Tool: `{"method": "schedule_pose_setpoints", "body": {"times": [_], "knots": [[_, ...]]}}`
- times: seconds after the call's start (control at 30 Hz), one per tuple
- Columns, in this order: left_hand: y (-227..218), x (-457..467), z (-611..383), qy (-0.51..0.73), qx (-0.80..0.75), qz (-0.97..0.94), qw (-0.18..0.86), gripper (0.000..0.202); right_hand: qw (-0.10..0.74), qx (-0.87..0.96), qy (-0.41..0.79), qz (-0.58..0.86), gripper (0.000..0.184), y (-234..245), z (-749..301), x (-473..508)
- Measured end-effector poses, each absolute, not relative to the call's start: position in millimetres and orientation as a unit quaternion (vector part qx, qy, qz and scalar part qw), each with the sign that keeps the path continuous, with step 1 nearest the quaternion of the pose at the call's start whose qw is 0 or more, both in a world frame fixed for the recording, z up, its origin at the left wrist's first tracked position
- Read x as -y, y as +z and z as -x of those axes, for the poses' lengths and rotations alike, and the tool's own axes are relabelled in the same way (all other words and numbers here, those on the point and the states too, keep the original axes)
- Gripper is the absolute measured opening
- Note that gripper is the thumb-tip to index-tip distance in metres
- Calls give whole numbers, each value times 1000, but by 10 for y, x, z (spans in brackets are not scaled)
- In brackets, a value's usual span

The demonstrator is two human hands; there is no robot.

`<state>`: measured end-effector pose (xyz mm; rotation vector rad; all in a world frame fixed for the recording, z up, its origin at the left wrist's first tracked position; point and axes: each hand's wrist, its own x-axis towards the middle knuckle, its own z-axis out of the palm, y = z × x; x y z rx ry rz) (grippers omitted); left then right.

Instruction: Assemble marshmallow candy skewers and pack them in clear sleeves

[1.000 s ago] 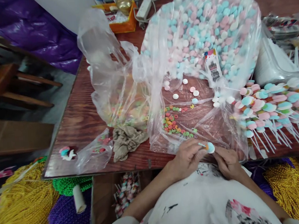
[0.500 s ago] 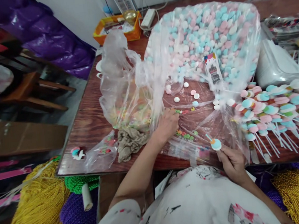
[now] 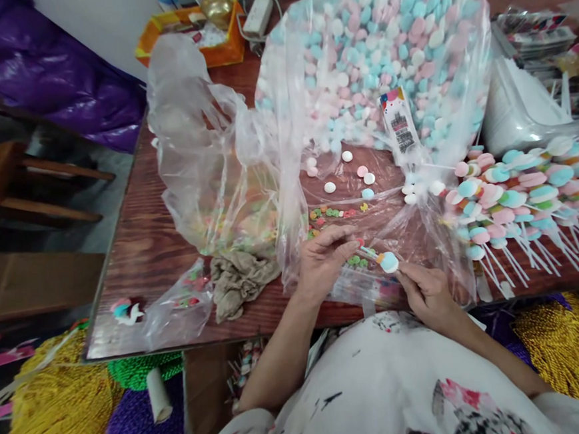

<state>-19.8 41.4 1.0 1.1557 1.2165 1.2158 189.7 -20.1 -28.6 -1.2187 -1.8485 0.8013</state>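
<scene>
Between the fingertips of my right hand is a candy stick, with blue and white discs and an orange ring threaded on it. Its bare end points up and left, towards my left hand. My left fingers are closed in a pinch on a small red ring, which is at or very near the stick's tip; I cannot tell if it is threaded. Beneath my hands, on clear plastic, lie small green rings. A row of mixed coloured rings lies just beyond my left hand.
A big clear bag of pastel discs fills the back, with loose discs before it. Finished candy sticks are piled at the right. A bag of rings and a crumpled cloth sit at the left.
My left hand has come back from the row of rings to the stick, with a red ring in its fingers. My right hand has moved the stick slightly left and up. The view has shifted.
</scene>
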Motion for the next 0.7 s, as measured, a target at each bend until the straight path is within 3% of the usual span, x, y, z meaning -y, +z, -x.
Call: {"method": "schedule_pose_setpoints", "body": {"times": [0.13,0.23,0.3,0.4,0.57,0.63,0.7], "knots": [[0,-292,163,514,-503,-563,408,20,336,740,299,499,20,-305,-1901,190],[5,-258,174,443,-494,-682,306,15,305,758,284,501,22,-335,-1914,202],[14,-247,168,410,-459,-732,292,16,306,763,277,497,23,-347,-1922,206],[38,-244,114,441,-434,-696,363,23,354,755,286,472,24,-329,-1932,198],[100,-323,-34,533,-388,-489,571,62,442,727,318,418,27,-268,-1937,172],[121,-379,-77,531,-375,-450,612,63,459,711,314,430,27,-268,-1945,160],[138,-418,-117,514,-380,-464,614,48,462,694,310,456,27,-274,-1959,145]]}}
